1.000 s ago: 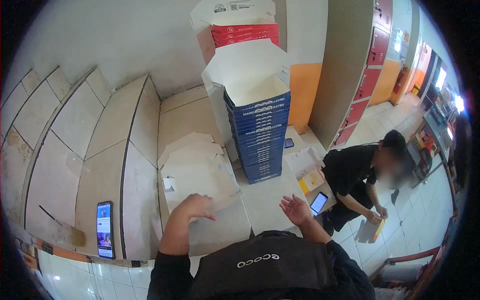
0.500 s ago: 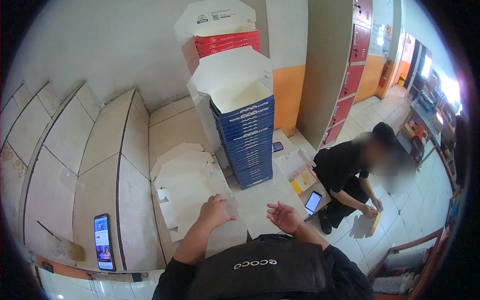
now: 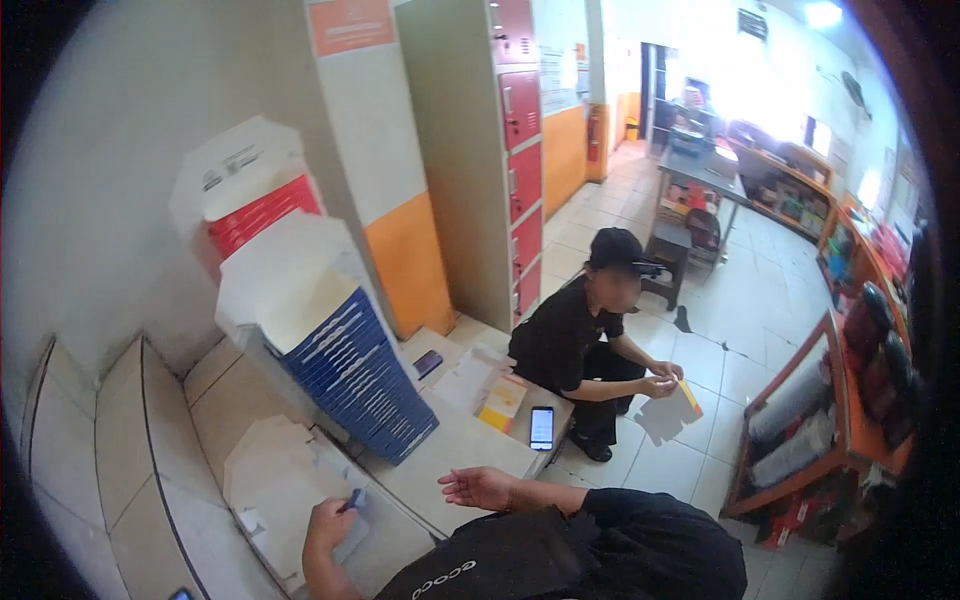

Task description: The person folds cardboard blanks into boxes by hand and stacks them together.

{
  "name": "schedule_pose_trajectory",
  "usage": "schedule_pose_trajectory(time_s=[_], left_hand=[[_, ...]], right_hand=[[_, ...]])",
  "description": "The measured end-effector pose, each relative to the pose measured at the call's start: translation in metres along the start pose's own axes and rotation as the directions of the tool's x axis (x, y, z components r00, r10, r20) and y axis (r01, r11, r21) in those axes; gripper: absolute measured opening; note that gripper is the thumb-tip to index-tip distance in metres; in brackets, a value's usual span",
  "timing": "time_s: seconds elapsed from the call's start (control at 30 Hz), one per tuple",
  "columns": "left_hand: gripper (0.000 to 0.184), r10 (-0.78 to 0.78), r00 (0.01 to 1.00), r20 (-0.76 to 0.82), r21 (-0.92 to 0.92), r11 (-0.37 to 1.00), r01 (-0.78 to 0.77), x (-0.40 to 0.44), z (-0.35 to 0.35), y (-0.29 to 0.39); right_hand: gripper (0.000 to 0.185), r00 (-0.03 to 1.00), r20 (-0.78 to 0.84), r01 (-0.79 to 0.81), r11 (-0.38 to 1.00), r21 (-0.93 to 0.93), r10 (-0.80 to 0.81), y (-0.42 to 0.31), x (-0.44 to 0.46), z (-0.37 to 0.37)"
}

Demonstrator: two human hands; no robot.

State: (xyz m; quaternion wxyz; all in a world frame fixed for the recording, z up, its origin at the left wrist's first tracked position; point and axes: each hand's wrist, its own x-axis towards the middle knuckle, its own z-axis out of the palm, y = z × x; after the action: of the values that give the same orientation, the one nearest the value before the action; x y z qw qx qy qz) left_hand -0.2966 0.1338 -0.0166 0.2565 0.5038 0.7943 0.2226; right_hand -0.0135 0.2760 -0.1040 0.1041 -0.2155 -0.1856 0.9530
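Note:
My left hand (image 3: 328,525) is over a flat, unfolded white cardboard box (image 3: 275,470) on the tiled counter. Its fingers are curled, and a small dark blue piece (image 3: 354,498), apparently a flap of the cardboard, shows at the fingertips. My right hand (image 3: 478,488) hovers above the counter with palm up and fingers stretched, holding nothing. Behind both hands rises a tall stack of folded blue boxes (image 3: 360,370) with white insides and raised lids. Red boxes (image 3: 265,215) are stacked behind it.
Right of the stack, a white-and-yellow carton (image 3: 503,403) and a lit phone (image 3: 541,428) lie on the counter; a dark phone (image 3: 427,363) is farther back. A person in black (image 3: 565,335) sits close by, holding a yellow-edged cardboard piece (image 3: 665,415). Red lockers (image 3: 520,165) stand behind.
My view has swung right and up, so the stack appears farther left and tilted. My left hand has closed at the cardboard, where a blue piece now shows. My right hand stays open.

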Motion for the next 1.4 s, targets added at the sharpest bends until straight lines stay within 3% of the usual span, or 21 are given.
schedule_pose_trajectory(time_s=[0.03, 0.13, 0.17, 0.2, 0.27, 0.3, 0.37, 0.4, 0.43, 0.47, 0.5, 0.53, 0.6, 0.67, 0.77, 0.87, 1.03, 1.13, 1.23, 1.33, 1.4], left_hand=[[0.024, -0.069, 0.997, -0.038, 0.03, 0.997, 0.07, -0.006, -0.006, 0.009], [0.021, 0.103, 0.94, -0.326, 0.3, 0.954, -0.001, -0.014, -0.02, -0.004], [0.021, 0.055, 0.879, -0.474, 0.261, 0.962, 0.08, -0.018, -0.029, -0.013], [0.022, -0.001, 0.793, -0.609, 0.205, 0.966, 0.159, -0.022, -0.039, -0.021], [0.022, -0.033, 0.525, -0.85, 0.014, 0.996, 0.084, -0.036, -0.058, -0.033], [0.021, -0.065, 0.448, -0.892, -0.044, 0.997, 0.058, -0.042, -0.063, -0.04], [0.025, -0.124, 0.282, -0.951, -0.138, 0.99, -0.03, -0.044, -0.073, -0.047], [0.024, -0.106, 0.431, -0.896, -0.121, 0.993, -0.007, -0.041, -0.076, -0.047], [0.023, -0.094, 0.567, -0.819, -0.1, 0.995, 0.02, -0.042, -0.077, -0.05], [0.022, -0.09, 0.689, -0.719, -0.077, 0.996, 0.05, -0.045, -0.077, -0.053], [0.022, -0.156, 0.709, -0.688, -0.221, 0.975, 0.0, -0.042, -0.067, -0.037], [0.02, -0.101, 0.765, -0.636, -0.095, 0.994, 0.052, -0.037, -0.062, -0.045], [0.02, -0.119, 0.773, -0.623, -0.142, 0.989, 0.038, -0.021, -0.041, -0.053], [0.02, -0.11, 0.715, -0.69, -0.013, 0.99, 0.14, -0.001, -0.021, -0.061], [0.021, -0.122, 0.697, -0.707, 0.094, 0.96, 0.264, 0.001, -0.015, -0.044], [0.031, -0.159, 0.73, -0.665, 0.134, 0.936, 0.325, 0.007, -0.01, -0.043], [0.044, -0.161, 0.813, -0.56, 0.268, 0.893, 0.361, -0.003, 0.001, -0.016], [0.035, -0.076, 0.88, -0.47, 0.361, 0.893, 0.27, 0.008, 0.009, -0.059], [0.023, 0.148, 0.75, -0.645, 0.491, 0.832, 0.259, -0.001, -0.001, -0.047], [0.024, 0.023, 0.892, -0.452, 0.506, 0.83, 0.235, 0.005, -0.014, -0.088], [0.024, -0.144, 0.851, -0.505, 0.352, 0.866, 0.356, 0.013, -0.024, -0.099]], right_hand=[[0.036, 0.999, 0.044, 0.004, 1.0, -0.004, -0.004, -0.002, -0.001, 0.0], [0.036, 0.992, 0.004, 0.123, 0.991, -0.051, -0.123, -0.018, -0.015, 0.019], [0.037, 0.965, 0.036, 0.261, 0.955, -0.141, -0.259, -0.029, -0.026, 0.033], [0.038, 0.922, 0.078, 0.388, 0.894, -0.225, -0.38, -0.044, -0.047, 0.06], [0.037, 0.819, 0.131, 0.549, 0.696, -0.463, -0.559, -0.072, -0.06, 0.074], [0.036, 0.765, 0.147, 0.569, 0.552, -0.609, -0.627, -0.079, -0.055, 0.065], [0.036, 0.619, -0.1, 0.653, 0.582, -0.485, -0.779, -0.083, -0.041, 0.052], [0.036, 0.525, -0.218, 0.707, 0.565, -0.425, -0.822, -0.089, -0.038, 0.054], [0.033, 0.509, -0.078, 0.711, 0.47, -0.523, -0.857, -0.086, -0.041, 0.06], [0.033, 0.572, -0.002, 0.666, 0.466, -0.583, -0.82, -0.081, -0.041, 0.065], [0.033, 0.634, 0.067, 0.618, 0.453, -0.642, -0.77, -0.075, -0.039, 0.07], [0.033, 0.693, 0.129, 0.571, 0.431, -0.699, -0.709, -0.068, -0.035, 0.072], [0.036, 0.763, 0.061, 0.503, 0.53, -0.683, -0.644, -0.059, -0.03, 0.074], [0.041, 0.791, 0.032, 0.499, 0.614, -0.612, -0.611, -0.053, -0.031, 0.077], [0.049, 0.64, 0.04, 0.628, 0.492, -0.603, -0.767, -0.065, -0.04, 0.075], [0.055, 0.524, -0.014, 0.735, 0.461, -0.497, -0.851, -0.082, -0.053, 0.064], [0.057, 0.462, -0.172, 0.745, 0.487, -0.456, -0.87, -0.098, -0.073, 0.049], [0.055, 0.474, -0.237, 0.725, 0.528, -0.442, -0.848, -0.101, -0.081, 0.047], [0.057, 0.548, -0.263, 0.67, 0.605, -0.43, -0.794, -0.103, -0.078, 0.046], [0.06, 0.563, -0.23, 0.677, 0.603, -0.422, -0.794, -0.101, -0.08, 0.041], [0.053, 0.591, -0.229, 0.661, 0.627, -0.412, -0.773, -0.097, -0.076, 0.045]])
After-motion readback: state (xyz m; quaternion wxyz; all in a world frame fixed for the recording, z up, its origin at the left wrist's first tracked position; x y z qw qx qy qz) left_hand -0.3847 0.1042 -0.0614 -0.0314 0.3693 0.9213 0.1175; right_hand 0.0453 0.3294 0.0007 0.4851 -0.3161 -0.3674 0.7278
